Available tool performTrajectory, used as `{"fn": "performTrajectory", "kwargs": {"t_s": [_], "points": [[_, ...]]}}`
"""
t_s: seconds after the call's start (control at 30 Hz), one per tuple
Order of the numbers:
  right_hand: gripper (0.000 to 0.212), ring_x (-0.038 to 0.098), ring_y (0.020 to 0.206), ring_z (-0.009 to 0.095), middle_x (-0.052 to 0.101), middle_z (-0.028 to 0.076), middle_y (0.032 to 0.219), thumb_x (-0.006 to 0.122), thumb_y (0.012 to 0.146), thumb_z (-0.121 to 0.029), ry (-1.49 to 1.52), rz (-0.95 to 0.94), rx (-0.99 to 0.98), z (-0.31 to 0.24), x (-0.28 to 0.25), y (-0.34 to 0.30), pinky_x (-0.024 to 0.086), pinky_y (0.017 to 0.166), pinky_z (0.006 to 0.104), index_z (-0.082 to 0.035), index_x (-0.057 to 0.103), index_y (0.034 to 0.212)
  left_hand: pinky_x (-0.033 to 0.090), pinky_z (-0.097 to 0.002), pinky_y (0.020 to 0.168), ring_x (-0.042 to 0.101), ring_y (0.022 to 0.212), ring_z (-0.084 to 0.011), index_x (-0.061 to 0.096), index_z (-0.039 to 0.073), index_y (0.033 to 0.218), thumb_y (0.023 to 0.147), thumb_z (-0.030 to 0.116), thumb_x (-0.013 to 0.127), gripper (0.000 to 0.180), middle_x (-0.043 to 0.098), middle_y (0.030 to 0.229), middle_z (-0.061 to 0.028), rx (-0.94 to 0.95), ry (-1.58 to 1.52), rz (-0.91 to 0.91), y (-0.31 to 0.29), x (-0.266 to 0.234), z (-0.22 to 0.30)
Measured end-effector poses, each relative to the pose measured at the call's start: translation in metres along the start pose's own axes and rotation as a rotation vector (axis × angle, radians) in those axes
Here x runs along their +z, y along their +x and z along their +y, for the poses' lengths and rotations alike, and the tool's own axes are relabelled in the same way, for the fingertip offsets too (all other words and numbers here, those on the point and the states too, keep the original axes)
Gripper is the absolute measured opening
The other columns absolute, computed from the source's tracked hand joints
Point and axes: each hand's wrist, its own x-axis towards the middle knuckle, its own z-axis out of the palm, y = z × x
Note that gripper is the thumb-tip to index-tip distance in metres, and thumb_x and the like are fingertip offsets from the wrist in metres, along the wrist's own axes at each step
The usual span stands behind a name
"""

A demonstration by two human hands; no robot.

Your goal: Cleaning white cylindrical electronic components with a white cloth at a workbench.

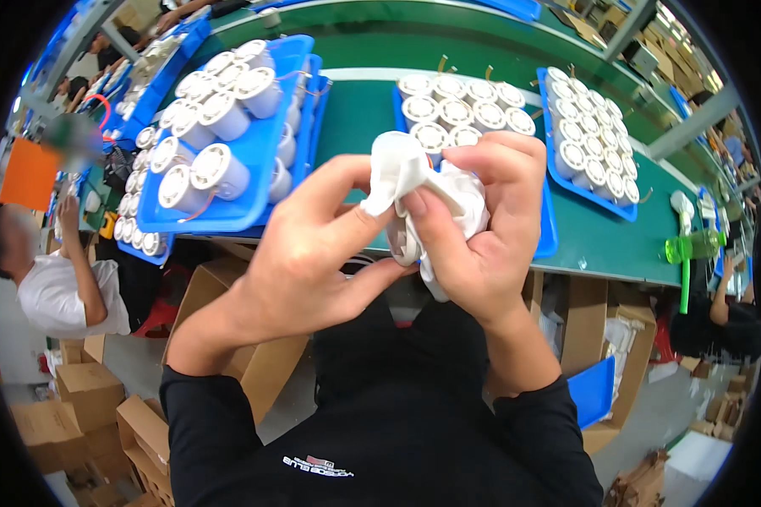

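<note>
I have both hands raised in front of me, and I take the white cloth (467,196) as the centre of my clock. My left grip (300,245) comes to it from 8 o'clock; it is half closed, the fingertips pinching the cloth and a pale, round-edged piece (404,242) at its lower left side. This piece is mostly hidden, so I cannot tell what it is. My right grip (492,245) comes from 4 o'clock; its thumb presses on the cloth and its bent fingers close around the upper right side. Both grips are holding, and they are near each other, with the cloth bunched between them.

The cloth is in the air, above the near edge of the green surface (355,118). On this surface, a blue tray (256,196) with white cylinders (220,171) lies at 10 o'clock, stacked and tilted. Another tray (548,232) with similar cylinders is just past 12 o'clock, partly behind my hands, and a third (615,210) is at 2 o'clock. A green transparent bottle (693,246) stands out at 3 o'clock.
</note>
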Motion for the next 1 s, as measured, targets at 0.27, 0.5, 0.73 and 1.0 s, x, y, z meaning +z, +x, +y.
{"fn": "performTrajectory", "kwargs": {"t_s": [0.27, 0.5, 0.73, 1.0], "points": [[0.067, 0.049, 0.122, 0.028, 0.043, 0.015, 0.131, 0.068, 0.088, -0.013, 0.305, 0.183, 0.365, 0.030, -0.014, -0.084, 0.044, 0.100, 0.0412, -0.002, 0.027, 0.140, 0.055, -0.0316, 0.070, 0.064, 0.090, -0.0265, 0.060, -0.006, 0.114, 0.059, -0.008, 0.073, 0.057, 0.056, 0.111, -0.0176, -0.175, -0.091, 0.339, -0.032, 0.120, -0.012], [0.072, 0.045, 0.130, 0.036, 0.043, 0.021, 0.141, 0.068, 0.089, -0.018, 0.727, 0.324, 0.694, 0.028, -0.020, -0.113, 0.040, 0.107, 0.0470, -0.002, 0.026, 0.145, 0.056, -0.0313, 0.077, 0.063, 0.093, -0.0219, 0.059, -0.007, 0.116, 0.061, -0.008, 0.071, 0.056, 0.056, 0.112, -0.0151, -0.382, -0.429, 0.406, -0.052, 0.168, -0.009], [0.079, 0.048, 0.127, 0.036, 0.051, 0.023, 0.131, 0.075, 0.080, -0.016, 0.978, 0.325, 0.772, 0.041, -0.033, -0.118, 0.041, 0.105, 0.0470, 0.000, 0.030, 0.143, 0.052, -0.0309, 0.087, 0.063, 0.100, -0.0205, 0.056, -0.008, 0.124, 0.067, -0.002, 0.080, 0.062, 0.056, 0.119, -0.0132, -0.479, -0.703, 0.290, -0.061, 0.172, -0.008], [0.083, 0.062, 0.109, 0.038, 0.060, 0.022, 0.118, 0.080, 0.073, -0.025, 0.904, 0.234, 0.677, 0.053, -0.040, -0.107, 0.052, 0.093, 0.0479, 0.004, 0.037, 0.137, 0.048, -0.0333, 0.098, 0.057, 0.115, -0.0207, 0.046, -0.010, 0.133, 0.082, 0.005, 0.074, 0.060, 0.056, 0.124, -0.0128, -0.806, -1.413, 0.180, -0.053, 0.157, 0.001]]}}
